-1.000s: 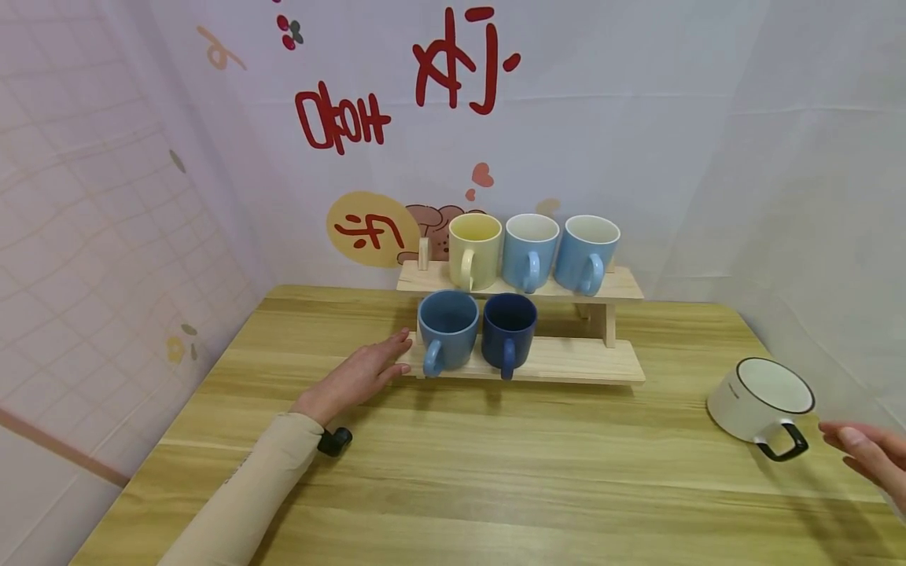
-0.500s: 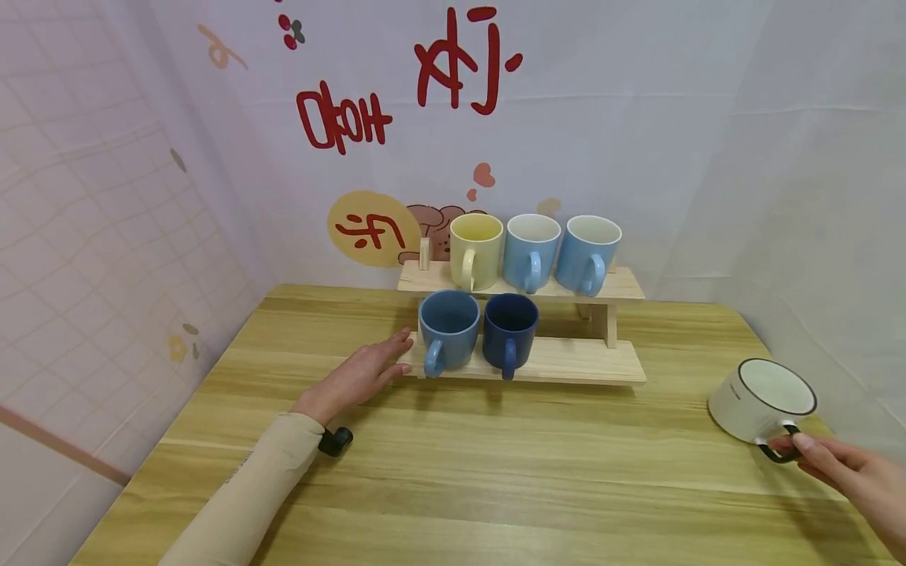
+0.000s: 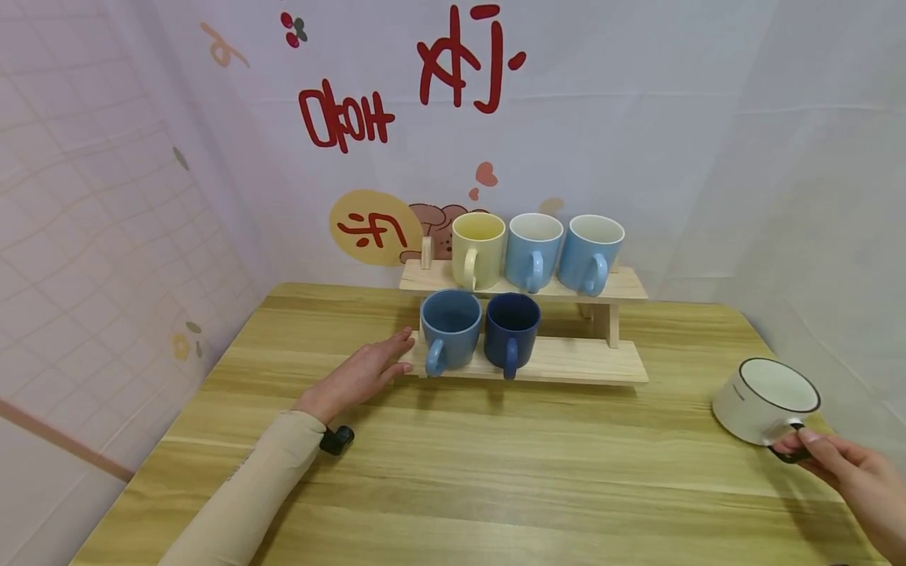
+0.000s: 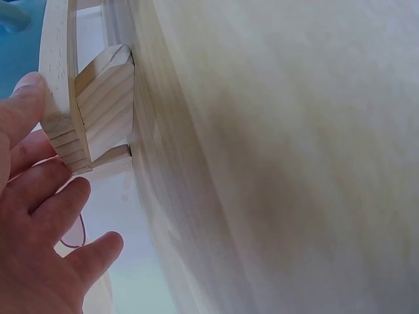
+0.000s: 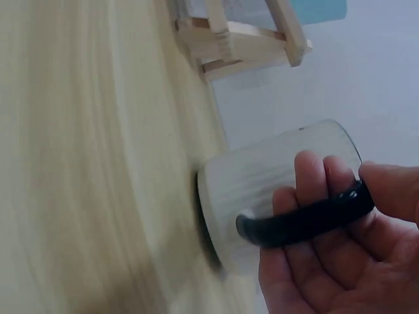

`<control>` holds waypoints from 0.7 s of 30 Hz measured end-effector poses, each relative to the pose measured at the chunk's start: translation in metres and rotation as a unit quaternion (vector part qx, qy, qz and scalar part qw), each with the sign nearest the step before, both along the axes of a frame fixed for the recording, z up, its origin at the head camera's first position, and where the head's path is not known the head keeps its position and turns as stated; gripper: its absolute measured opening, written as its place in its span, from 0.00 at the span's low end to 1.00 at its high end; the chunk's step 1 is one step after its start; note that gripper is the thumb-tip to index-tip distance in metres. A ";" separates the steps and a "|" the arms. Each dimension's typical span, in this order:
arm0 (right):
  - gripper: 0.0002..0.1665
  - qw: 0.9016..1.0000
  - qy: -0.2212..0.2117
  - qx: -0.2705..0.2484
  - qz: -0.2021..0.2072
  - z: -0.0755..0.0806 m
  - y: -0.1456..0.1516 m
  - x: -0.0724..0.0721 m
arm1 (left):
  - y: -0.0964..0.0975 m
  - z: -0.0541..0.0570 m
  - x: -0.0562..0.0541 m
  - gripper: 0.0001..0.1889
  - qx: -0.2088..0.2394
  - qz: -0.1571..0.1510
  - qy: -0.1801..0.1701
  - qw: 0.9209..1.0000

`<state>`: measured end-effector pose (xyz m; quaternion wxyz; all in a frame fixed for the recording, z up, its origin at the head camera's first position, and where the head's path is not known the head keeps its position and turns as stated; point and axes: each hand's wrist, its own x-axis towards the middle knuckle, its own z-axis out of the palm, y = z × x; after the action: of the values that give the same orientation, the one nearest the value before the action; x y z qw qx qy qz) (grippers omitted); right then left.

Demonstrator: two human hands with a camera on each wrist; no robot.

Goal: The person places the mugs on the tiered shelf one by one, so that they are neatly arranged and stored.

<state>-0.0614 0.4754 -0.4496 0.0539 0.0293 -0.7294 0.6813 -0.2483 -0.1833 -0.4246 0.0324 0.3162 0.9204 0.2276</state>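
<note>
My right hand holds the black handle of a white enamel mug at the table's right side. In the right wrist view, fingers pass through the handle while the thumb presses its upper end. The mug stands upright, a dark shadow along its base. My left hand rests at the left end of a two-tier wooden shelf, its fingers fairly straight. Seen from the left wrist, the thumb touches the lower board. Nearest that hand is a greyish-blue mug, with a navy mug beside it.
The upper tier carries a pale yellow mug and two light blue mugs, one in the middle and one at right. Handles face forward. A printed cloth hangs behind the wooden table.
My right hand has come in from the right and taken hold of the enamel mug's handle. The mug has hardly shifted. The left hand has stayed at the shelf.
</note>
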 end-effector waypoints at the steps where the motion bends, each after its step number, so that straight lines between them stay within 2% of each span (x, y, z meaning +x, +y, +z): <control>1: 0.25 1.000 0.003 -0.026 0.001 0.000 0.000 0.000 | 0.000 0.000 0.000 0.30 0.000 0.000 0.000 1.000; 4: 0.26 0.997 0.001 -0.071 -0.001 0.004 -0.003 0.000 | 0.000 0.000 0.000 0.30 -0.002 -0.002 0.001 1.000; 7: 0.26 0.996 -0.002 -0.088 0.002 0.012 -0.009 0.001 | -0.001 0.000 0.000 0.31 -0.006 -0.001 0.002 1.000; 12: 0.29 0.990 0.025 -0.131 0.034 0.027 -0.022 -0.001 | -0.001 0.001 0.000 0.31 -0.004 0.000 0.004 1.000; 16: 0.29 0.986 0.031 -0.154 0.054 0.037 -0.031 -0.002 | 0.000 0.001 0.000 0.31 -0.003 -0.006 0.005 1.000; 21: 0.29 0.973 0.032 -0.205 0.101 0.044 -0.041 -0.006 | 0.001 0.001 -0.001 0.31 -0.002 -0.008 -0.001 1.000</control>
<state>-0.0678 0.4344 -0.4055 0.0130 0.1133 -0.5657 0.8167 -0.2490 -0.1824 -0.4237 0.0358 0.3231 0.9184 0.2256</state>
